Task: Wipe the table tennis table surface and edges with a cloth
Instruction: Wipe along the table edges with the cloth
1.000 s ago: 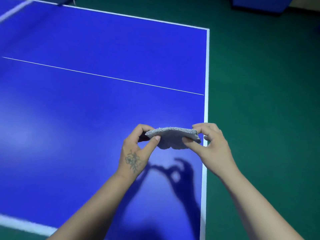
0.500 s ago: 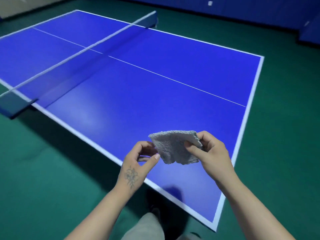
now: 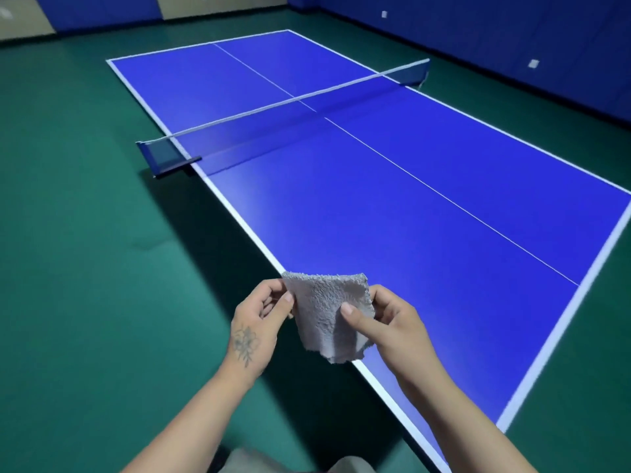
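Note:
A small grey terry cloth hangs in the air above the near left edge of the blue table tennis table. My left hand pinches the cloth's upper left corner between thumb and fingers. My right hand pinches its right side, thumb pressed on the front. The cloth's lower part droops free and does not touch the table. White lines border the table and one runs down its middle.
A blue net with a clamp post spans the table's middle. Green floor surrounds the table. Blue padded walls stand at the back and right.
My view has swung left and up, from the table's corner to its whole length and net. The cloth went from flat and horizontal to hanging open; my left hand regripped its corner.

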### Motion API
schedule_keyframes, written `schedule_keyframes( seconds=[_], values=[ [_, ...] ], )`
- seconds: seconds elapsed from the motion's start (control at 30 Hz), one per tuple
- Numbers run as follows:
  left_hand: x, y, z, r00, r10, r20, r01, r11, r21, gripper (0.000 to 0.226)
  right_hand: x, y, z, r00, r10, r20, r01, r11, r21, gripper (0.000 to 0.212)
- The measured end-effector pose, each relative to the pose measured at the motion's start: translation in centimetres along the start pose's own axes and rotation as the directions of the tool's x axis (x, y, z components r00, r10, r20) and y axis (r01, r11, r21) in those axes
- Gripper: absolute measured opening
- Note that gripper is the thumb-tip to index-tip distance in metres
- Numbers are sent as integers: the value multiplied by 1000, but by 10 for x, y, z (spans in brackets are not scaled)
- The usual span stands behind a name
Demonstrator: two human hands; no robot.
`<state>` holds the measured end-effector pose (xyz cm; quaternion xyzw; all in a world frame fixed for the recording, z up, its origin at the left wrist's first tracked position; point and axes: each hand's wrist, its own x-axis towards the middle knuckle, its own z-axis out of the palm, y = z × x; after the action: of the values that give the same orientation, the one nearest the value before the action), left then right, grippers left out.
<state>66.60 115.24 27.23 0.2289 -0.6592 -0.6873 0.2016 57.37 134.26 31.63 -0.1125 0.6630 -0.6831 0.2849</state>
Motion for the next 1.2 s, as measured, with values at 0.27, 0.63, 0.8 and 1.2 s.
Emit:
schedule_keyframes(
  seconds=[0.27,0.63,0.8,1.2],
  values=[
    [17,29,-109,998,-41,38,40,998,43,11,32,1,117,971,22,239,-17,1000,-23,35],
    [84,27,-255,996,-27,88,24,999,38,55,94,2,275,951,-15,310,40,996,-76,25],
    [123,30,-295,997,-19,68,15,998,53,55,124,5,316,966,-12,259,22,999,-34,45],
    [287,14,-343,999,7,-43,-2,992,130,40,297,11,341,999,7,31,-1,986,-168,10]
  ],
)
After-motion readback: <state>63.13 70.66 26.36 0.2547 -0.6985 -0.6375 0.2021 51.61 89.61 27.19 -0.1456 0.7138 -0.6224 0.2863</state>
